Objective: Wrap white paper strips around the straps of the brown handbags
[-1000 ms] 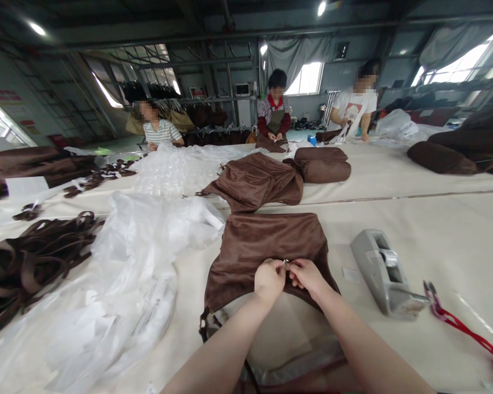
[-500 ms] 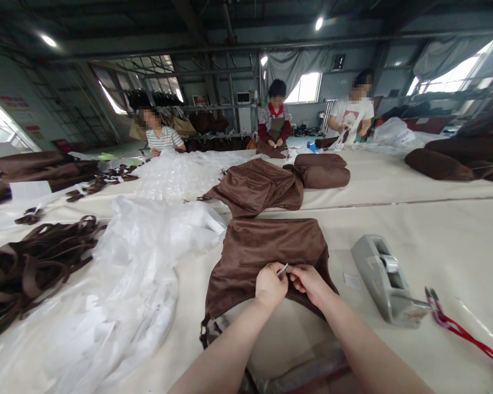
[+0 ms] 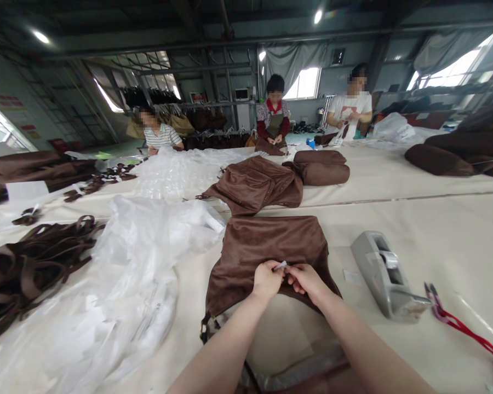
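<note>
A brown leather-look bag [image 3: 275, 238] lies flat on the table in front of me, its wide curved opening toward me. Over its middle my left hand [image 3: 266, 280] is closed on a small white strip [image 3: 280, 266], paper or thin wrap, which sticks out past the thumb. My right hand [image 3: 307, 281] is almost touching it, thumb and fingers pinched at the strip's right end. Whatever sits between those right fingertips is too small to make out. A dark strap with a metal fitting [image 3: 204, 328] hangs at the bag's lower left corner.
Right of the bag stand a grey tape dispenser [image 3: 380, 273] and red-handled nippers [image 3: 456, 323]. Crumpled clear plastic [image 3: 143, 262] and dark straps [image 3: 36, 268] cover the left. Another brown bag [image 3: 254, 183] lies beyond. Several people work across the table [image 3: 443, 219].
The white strip has turned a little and shows more of its width between my hands. Both hands remain over the same part of the bag. The view has shifted slightly.
</note>
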Available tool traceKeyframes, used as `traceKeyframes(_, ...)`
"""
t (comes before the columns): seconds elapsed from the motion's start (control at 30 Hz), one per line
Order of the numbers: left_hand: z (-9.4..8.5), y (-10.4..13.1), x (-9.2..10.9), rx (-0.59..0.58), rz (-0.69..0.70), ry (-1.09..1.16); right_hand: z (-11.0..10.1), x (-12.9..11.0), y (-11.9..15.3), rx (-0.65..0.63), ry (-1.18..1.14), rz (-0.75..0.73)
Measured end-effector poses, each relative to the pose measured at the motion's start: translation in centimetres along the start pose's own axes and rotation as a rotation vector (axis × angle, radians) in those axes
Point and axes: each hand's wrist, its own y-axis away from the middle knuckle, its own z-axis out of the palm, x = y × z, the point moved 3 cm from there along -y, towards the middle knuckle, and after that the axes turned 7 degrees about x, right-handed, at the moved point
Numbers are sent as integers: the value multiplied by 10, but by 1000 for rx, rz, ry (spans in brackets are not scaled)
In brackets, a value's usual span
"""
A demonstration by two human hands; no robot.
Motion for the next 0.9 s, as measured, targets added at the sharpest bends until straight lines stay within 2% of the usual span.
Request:
traceKeyframes(0.1, -1, 3, 4, 40, 62, -57, 1, -1, -1, -6, -29, 3)
traceKeyframes(0.33, -12, 22, 28, 262, 380, -301, -1, -1, -3, 30, -132, 26)
traceKeyframes(0.47, -17, 27, 30, 246, 573, -363, 0, -1, -3, 36, -174, 57)
traceKeyframes(0.57, -19, 27, 30, 198, 654, -402, -1, -1, -3, 30, -193, 81)
traceKeyframes(0.8, -21, 34, 31, 133, 677, -403, -3, 1, -4, 36, -177, 101)
traceKeyframes(0.87, -19, 33, 29, 114, 612, -294, -2, 2, -4, 46, -147, 78)
traceKeyframes(0.9, -17, 31, 26, 101, 531, -219, -1, 3, -4, 52, -128, 67)
